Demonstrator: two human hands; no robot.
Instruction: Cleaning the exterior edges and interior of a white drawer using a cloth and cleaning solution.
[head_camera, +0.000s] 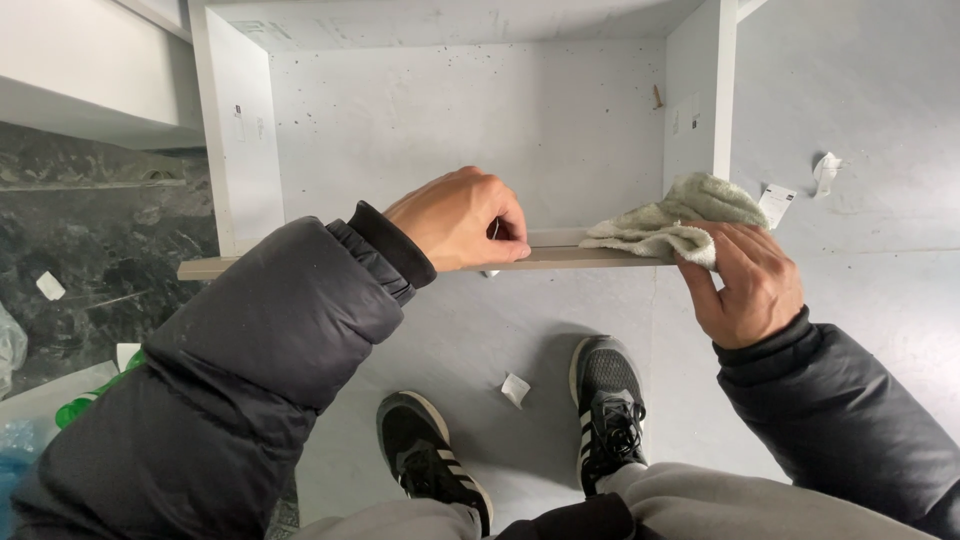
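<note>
Right hand (745, 285) presses a crumpled pale green cloth (675, 222) onto the grey shelf edge (560, 257) (left hand (462, 220) curled, pinching it), paper scraps (515, 388) on the grey floor (860, 150).

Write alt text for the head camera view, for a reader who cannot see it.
Seen from above, a person's right hand presses a pale green cloth onto the front edge of a grey cabinet panel, while the left hand pinches the same edge. Below are black sneakers and paper scraps on a grey floor.

Crumpled pale-green cloth (672, 222) lies on grey board edge (560, 257).
</note>
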